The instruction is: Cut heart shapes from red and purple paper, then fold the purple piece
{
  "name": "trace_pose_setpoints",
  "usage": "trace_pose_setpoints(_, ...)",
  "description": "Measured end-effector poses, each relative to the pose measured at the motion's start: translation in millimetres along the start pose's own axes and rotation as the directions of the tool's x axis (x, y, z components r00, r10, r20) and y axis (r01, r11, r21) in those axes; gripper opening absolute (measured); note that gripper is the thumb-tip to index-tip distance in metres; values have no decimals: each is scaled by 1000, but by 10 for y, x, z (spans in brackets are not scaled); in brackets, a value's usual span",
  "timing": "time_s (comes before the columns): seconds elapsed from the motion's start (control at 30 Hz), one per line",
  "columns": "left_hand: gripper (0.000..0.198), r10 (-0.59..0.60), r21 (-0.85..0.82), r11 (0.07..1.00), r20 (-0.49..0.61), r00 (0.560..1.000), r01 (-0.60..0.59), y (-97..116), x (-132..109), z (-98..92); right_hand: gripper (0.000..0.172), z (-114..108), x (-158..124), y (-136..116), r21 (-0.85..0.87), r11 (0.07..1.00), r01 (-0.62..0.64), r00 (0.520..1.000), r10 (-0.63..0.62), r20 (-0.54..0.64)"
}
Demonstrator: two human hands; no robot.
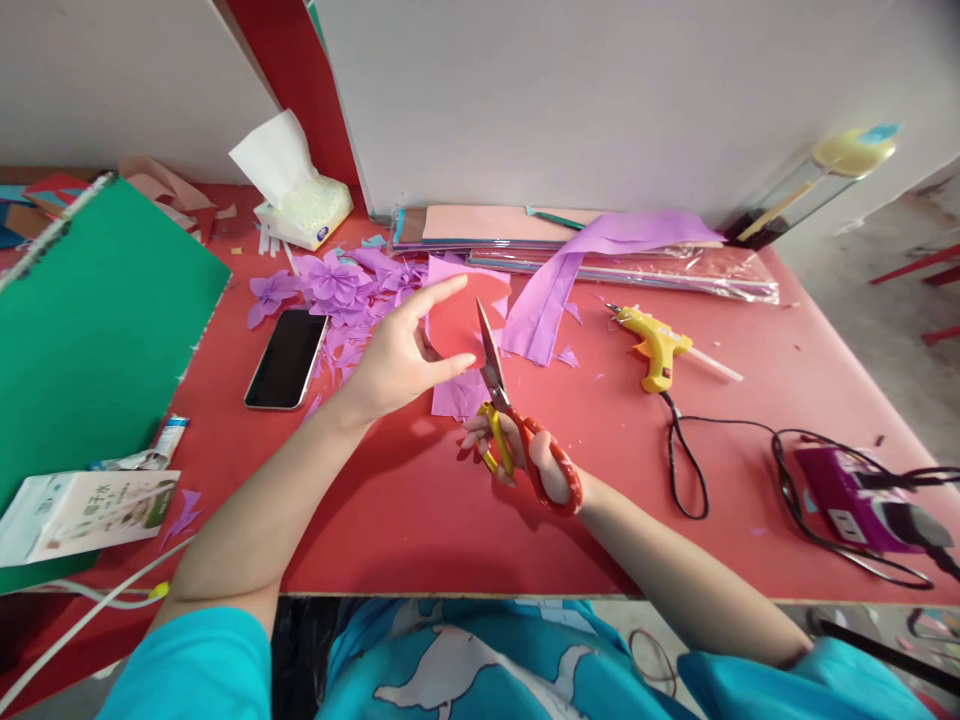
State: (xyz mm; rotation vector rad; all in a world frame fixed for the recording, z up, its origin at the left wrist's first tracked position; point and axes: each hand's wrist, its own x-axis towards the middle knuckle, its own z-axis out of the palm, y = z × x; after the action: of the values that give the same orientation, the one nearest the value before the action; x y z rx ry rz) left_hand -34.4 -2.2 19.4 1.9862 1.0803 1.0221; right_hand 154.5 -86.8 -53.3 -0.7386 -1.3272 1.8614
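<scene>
My left hand (409,350) holds a piece of red paper (455,320) between thumb and fingers, above the table. Fingers of my right hand (544,462) pass through the handles of a pair of scissors (493,375), one handle red and one yellow. The blades point up and away from me, at the right edge of the red paper. They look nearly closed; whether paper lies between them I cannot tell. Beneath the red piece lies purple paper (454,396). Purple paper flowers (337,285) and scraps are heaped behind my left hand.
A smartphone (287,358) lies left of my left hand. A yellow glue gun (654,345) rests at right, its cord running to a purple power strip (862,500). Behind are a purple strip (544,305), packaged paper sheets (495,225) and a tissue pack (307,208). Green board (105,300) stands left.
</scene>
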Motion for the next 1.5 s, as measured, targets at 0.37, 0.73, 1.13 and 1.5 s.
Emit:
trace_pose_setpoints(0.37, 67, -11, -163, 987, -99, 995, -5, -77, -83, 319, 30, -23, 129, -49, 252, 960, 119, 943, -30, -333)
trace_pose_setpoints(0.73, 65, 130, 20, 991, 23, 991, -131, -29, -296, 670, 36, -105, 201, -57, 60, 968, 242, 718, -137, -682)
trace_pose_setpoints(1.13, 61, 79, -131, 988, -27, 997, -82, -85, -326, 771, 32, -213, 232, 45, -352, 910, 220, 614, -409, -675)
trace_pose_setpoints(1.5, 51, -287, -141, 937, 206, 936, 318, -7, -104, 344, 24, -245, 111, 17, -623, 781, -38, 850, -303, -432)
